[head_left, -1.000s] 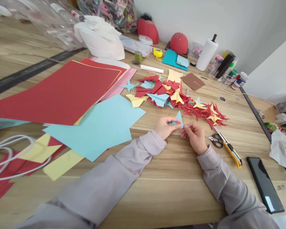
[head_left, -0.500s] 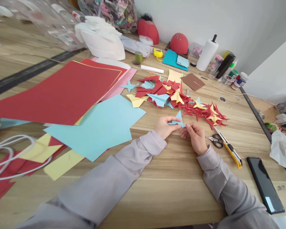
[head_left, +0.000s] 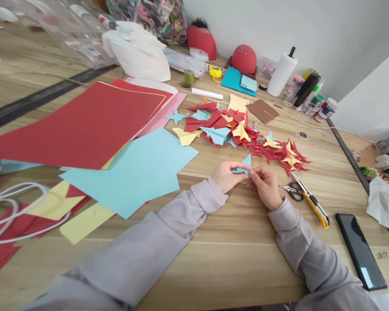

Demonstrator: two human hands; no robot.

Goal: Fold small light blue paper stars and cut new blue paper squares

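Head camera: above and behind left hand (head_left: 226,176) and right hand (head_left: 266,186), facing forward and down
Sleeves (head_left: 162,231): nearest, below the hands
Wall (head_left: 236,23): farthest, beyond the hands

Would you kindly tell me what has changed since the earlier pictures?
The small blue folded paper has shifted slightly right, its raised tip a little lower in view. The left hand has edged right, closer to the right hand. Neither has visibly let go. The pile of folded papers, scissors, cutter and phone stayed put.
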